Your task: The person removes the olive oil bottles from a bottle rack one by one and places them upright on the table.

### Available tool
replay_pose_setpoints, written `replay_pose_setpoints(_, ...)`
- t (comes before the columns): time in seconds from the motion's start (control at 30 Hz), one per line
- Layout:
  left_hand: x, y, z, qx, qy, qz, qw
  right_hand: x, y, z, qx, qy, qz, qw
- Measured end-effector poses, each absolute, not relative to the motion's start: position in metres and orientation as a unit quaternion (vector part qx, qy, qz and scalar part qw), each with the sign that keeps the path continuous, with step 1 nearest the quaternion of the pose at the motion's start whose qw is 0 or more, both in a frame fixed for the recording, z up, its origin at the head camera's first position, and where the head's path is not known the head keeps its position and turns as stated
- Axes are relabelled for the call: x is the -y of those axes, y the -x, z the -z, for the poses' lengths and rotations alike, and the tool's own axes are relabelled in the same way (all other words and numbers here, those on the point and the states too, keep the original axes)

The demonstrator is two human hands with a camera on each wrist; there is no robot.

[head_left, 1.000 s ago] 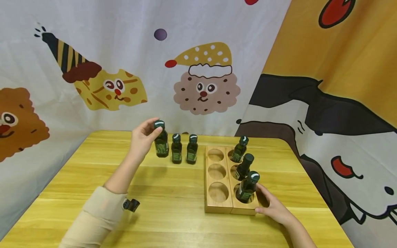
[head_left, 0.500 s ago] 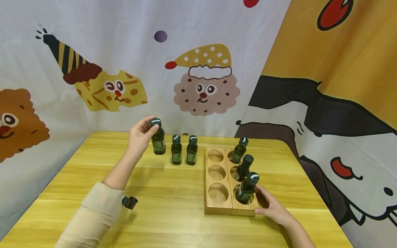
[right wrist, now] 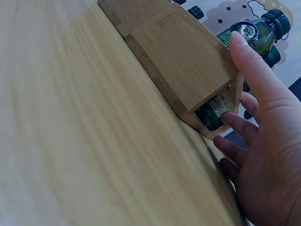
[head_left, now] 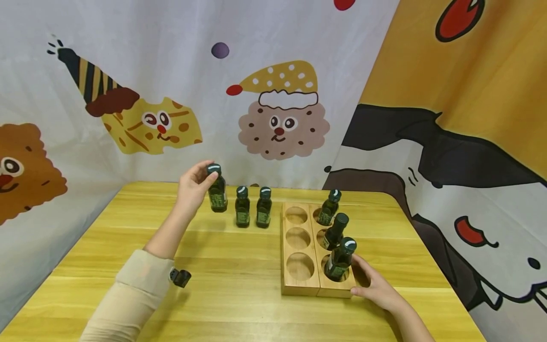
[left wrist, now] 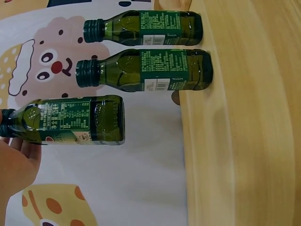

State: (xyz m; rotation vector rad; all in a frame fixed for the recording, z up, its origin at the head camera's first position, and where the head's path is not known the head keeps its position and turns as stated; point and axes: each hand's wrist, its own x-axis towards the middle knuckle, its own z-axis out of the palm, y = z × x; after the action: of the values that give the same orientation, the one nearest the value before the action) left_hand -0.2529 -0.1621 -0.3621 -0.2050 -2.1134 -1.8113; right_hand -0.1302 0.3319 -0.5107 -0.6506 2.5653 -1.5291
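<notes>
My left hand point(head_left: 190, 187) pinches a small dark green glass bottle point(head_left: 218, 195) near its cap. The bottle hangs upright just above the table; in the left wrist view its label point(left wrist: 68, 117) and flat base show. Right of it, two like bottles point(head_left: 242, 207) point(head_left: 264, 207) stand on the table. Two wooden racks point(head_left: 300, 288) sit side by side. Three bottles lean in the right rack: one at the back point(head_left: 329, 207), a slimmer-topped one point(head_left: 335, 231) in the middle, one in front point(head_left: 340, 259). My right hand point(head_left: 378, 287) touches the right rack's front corner with thumb and relaxed fingers.
The wooden table point(head_left: 231, 294) has its back edge against a cartoon-printed cloth point(head_left: 171, 71), which also runs along the right. The left rack's three round holes point(head_left: 300, 266) show their bare floors. A small black device point(head_left: 180, 277) sits at my left cuff.
My left hand has shifted slightly left with its bottle, away from the two standing bottles, then stayed nearly still. The right hand and racks have not visibly moved.
</notes>
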Motion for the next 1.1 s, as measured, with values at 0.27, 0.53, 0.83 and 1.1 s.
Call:
replay_pose_setpoints(0.27, 0.163, 0.256, 0.373, 0.748, 0.065, 0.64, 0.163, -0.332, 0.13, 0.511, -0.84, 0.213, 0.498, 0.042)
replay_pose_setpoints(0.53, 0.164, 0.259, 0.385, 0.751, 0.061, 0.638, 0.157, -0.332, 0.13, 0.51, -0.841, 0.211, 0.496, 0.042)
replay_pose_setpoints(0.83, 0.166, 0.261, 0.402, 0.754, 0.049, 0.638, 0.149, -0.331, 0.13, 0.51, -0.841, 0.213, 0.496, 0.04)
replay_pose_setpoints(1.1, 0.165, 0.265, 0.413, 0.744, 0.047, 0.651, 0.146, -0.331, 0.129, 0.509, -0.842, 0.209, 0.496, 0.042)
